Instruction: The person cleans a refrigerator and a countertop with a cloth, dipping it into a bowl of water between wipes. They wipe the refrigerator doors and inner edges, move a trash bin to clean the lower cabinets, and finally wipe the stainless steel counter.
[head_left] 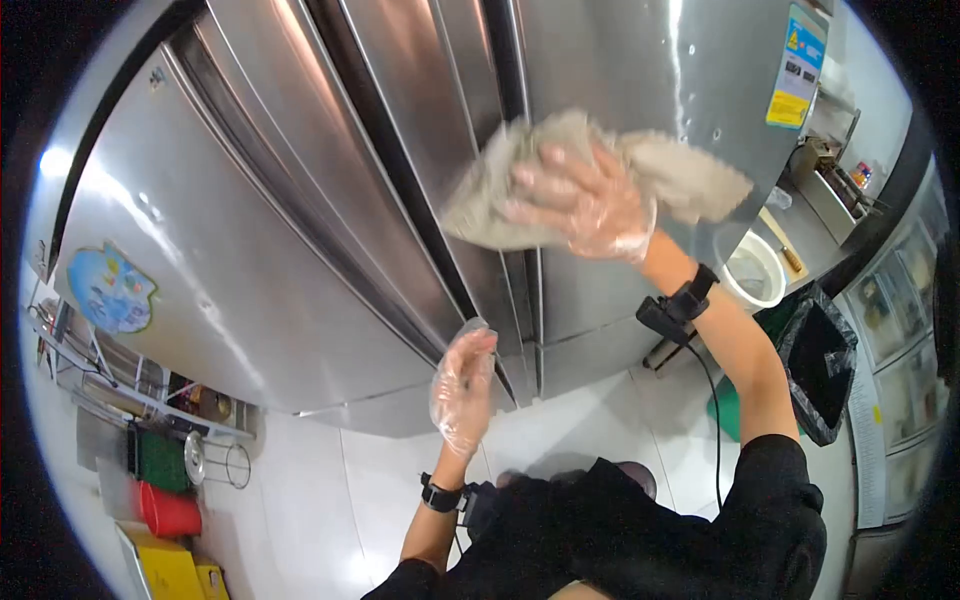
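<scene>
Gloved fingers of the right hand (590, 205) spread flat over a grey cloth (590, 175), pressing it against the stainless steel refrigerator door (620, 80) beside the dark seam between doors. Well below it, the left hand (462, 385), also in a clear glove, hangs loosely open and holds nothing. A black bin (820, 365) and a white bucket (755, 270) stand at the right.
</scene>
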